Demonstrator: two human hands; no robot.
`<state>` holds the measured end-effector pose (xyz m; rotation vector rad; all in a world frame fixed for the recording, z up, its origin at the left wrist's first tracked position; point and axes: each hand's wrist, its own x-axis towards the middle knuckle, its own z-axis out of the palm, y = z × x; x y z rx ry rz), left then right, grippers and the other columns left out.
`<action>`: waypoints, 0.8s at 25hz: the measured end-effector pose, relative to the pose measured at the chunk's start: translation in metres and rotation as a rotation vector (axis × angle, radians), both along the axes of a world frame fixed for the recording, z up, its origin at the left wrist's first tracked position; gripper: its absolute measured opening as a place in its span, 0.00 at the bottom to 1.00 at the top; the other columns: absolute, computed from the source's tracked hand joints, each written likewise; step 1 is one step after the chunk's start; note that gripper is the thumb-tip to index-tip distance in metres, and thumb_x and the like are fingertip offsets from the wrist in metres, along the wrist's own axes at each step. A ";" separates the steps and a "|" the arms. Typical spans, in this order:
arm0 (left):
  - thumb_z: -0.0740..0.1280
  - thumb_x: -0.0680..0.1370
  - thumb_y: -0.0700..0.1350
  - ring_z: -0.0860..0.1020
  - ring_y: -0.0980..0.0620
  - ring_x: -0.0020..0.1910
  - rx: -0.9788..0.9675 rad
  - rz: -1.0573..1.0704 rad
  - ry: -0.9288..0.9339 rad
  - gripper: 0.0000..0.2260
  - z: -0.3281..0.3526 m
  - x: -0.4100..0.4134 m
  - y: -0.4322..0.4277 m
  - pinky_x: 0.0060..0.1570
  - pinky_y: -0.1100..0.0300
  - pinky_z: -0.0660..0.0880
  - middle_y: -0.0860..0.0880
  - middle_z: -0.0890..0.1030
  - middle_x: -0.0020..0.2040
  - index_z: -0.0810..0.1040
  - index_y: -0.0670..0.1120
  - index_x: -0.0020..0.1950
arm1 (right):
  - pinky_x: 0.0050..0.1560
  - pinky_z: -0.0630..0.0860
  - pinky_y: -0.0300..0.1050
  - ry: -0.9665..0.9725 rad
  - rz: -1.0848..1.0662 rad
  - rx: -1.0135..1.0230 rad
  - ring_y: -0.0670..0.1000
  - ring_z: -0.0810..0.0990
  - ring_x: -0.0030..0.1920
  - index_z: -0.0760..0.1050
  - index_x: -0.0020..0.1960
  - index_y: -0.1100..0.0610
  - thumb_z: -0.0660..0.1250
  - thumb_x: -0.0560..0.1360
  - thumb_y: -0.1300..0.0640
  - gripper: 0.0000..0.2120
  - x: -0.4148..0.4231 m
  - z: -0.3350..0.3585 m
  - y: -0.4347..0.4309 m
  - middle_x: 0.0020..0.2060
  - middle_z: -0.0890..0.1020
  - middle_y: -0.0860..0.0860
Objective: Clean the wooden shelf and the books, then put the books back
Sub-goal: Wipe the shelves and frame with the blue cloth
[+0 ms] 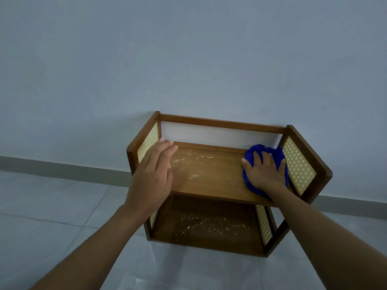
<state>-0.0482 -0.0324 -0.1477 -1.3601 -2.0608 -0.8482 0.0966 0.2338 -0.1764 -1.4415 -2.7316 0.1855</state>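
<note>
Head view: where was the cloth [258, 150]?
— On the top board [219, 181] of the shelf [219, 122], at its right end, under the right hand [266, 173]. Those fingers [262, 159] were spread flat, pressing it.
— And the dust [194, 163]?
— Left of the cloth, along the board's long way. The left hand [151, 174] was nearer it, open, holding nothing.
— So the wipe should go left, I think.
</note>
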 end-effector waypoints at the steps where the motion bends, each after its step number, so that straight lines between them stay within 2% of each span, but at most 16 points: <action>1: 0.62 0.77 0.34 0.67 0.46 0.69 0.058 0.016 0.045 0.17 0.008 -0.002 -0.005 0.67 0.50 0.68 0.42 0.72 0.65 0.71 0.39 0.66 | 0.72 0.32 0.60 -0.003 0.002 -0.001 0.54 0.42 0.77 0.47 0.79 0.53 0.37 0.79 0.36 0.33 -0.001 0.000 0.000 0.78 0.46 0.53; 2: 0.61 0.77 0.34 0.68 0.45 0.68 0.104 0.057 0.032 0.16 0.016 -0.006 -0.010 0.67 0.50 0.68 0.41 0.72 0.65 0.71 0.38 0.65 | 0.72 0.32 0.60 -0.004 0.004 -0.002 0.55 0.42 0.77 0.47 0.79 0.53 0.37 0.79 0.36 0.33 0.000 0.000 -0.001 0.78 0.46 0.53; 4: 0.59 0.80 0.37 0.68 0.46 0.68 0.149 0.173 -0.172 0.16 0.030 -0.017 -0.021 0.64 0.51 0.71 0.42 0.70 0.67 0.68 0.40 0.68 | 0.73 0.32 0.60 -0.006 0.003 -0.006 0.55 0.42 0.77 0.47 0.79 0.53 0.37 0.79 0.36 0.33 -0.001 0.001 -0.001 0.78 0.46 0.53; 6: 0.55 0.82 0.43 0.68 0.47 0.69 0.095 0.215 -0.432 0.19 0.035 -0.028 -0.028 0.63 0.53 0.72 0.44 0.69 0.70 0.63 0.44 0.73 | 0.73 0.33 0.61 -0.016 -0.020 -0.018 0.55 0.41 0.77 0.46 0.79 0.53 0.37 0.79 0.36 0.33 -0.002 0.001 -0.002 0.78 0.45 0.53; 7: 0.54 0.83 0.45 0.69 0.47 0.69 0.022 0.189 -0.501 0.20 0.035 -0.031 -0.031 0.63 0.52 0.72 0.44 0.69 0.71 0.60 0.45 0.75 | 0.73 0.33 0.62 -0.021 -0.037 -0.033 0.55 0.41 0.77 0.45 0.79 0.53 0.37 0.79 0.36 0.33 -0.003 0.002 -0.004 0.78 0.44 0.53; 9: 0.52 0.83 0.46 0.70 0.45 0.69 -0.109 0.105 -0.555 0.21 0.035 -0.034 -0.037 0.65 0.50 0.72 0.44 0.69 0.72 0.56 0.50 0.77 | 0.73 0.34 0.64 -0.022 -0.061 -0.069 0.57 0.39 0.77 0.42 0.79 0.52 0.37 0.79 0.36 0.33 -0.013 0.003 -0.014 0.78 0.42 0.53; 11: 0.53 0.83 0.45 0.69 0.45 0.69 -0.161 0.063 -0.617 0.22 0.040 -0.038 -0.041 0.66 0.51 0.70 0.44 0.68 0.73 0.53 0.54 0.77 | 0.72 0.34 0.66 -0.012 -0.043 -0.092 0.58 0.38 0.77 0.40 0.79 0.51 0.37 0.80 0.37 0.32 -0.031 0.004 -0.030 0.78 0.40 0.52; 15: 0.54 0.83 0.41 0.68 0.46 0.71 -0.322 0.056 -0.682 0.27 0.048 -0.043 -0.042 0.65 0.52 0.70 0.45 0.64 0.75 0.46 0.57 0.77 | 0.71 0.35 0.68 -0.023 0.140 -0.097 0.59 0.37 0.76 0.39 0.78 0.51 0.39 0.81 0.41 0.29 -0.089 0.006 -0.080 0.78 0.39 0.52; 20: 0.56 0.82 0.38 0.69 0.44 0.69 -0.271 0.145 -0.656 0.30 0.042 -0.040 -0.036 0.63 0.47 0.74 0.43 0.65 0.74 0.46 0.57 0.78 | 0.72 0.35 0.66 -0.003 0.433 -0.133 0.55 0.37 0.77 0.42 0.79 0.49 0.43 0.82 0.44 0.27 -0.143 0.008 -0.122 0.78 0.40 0.49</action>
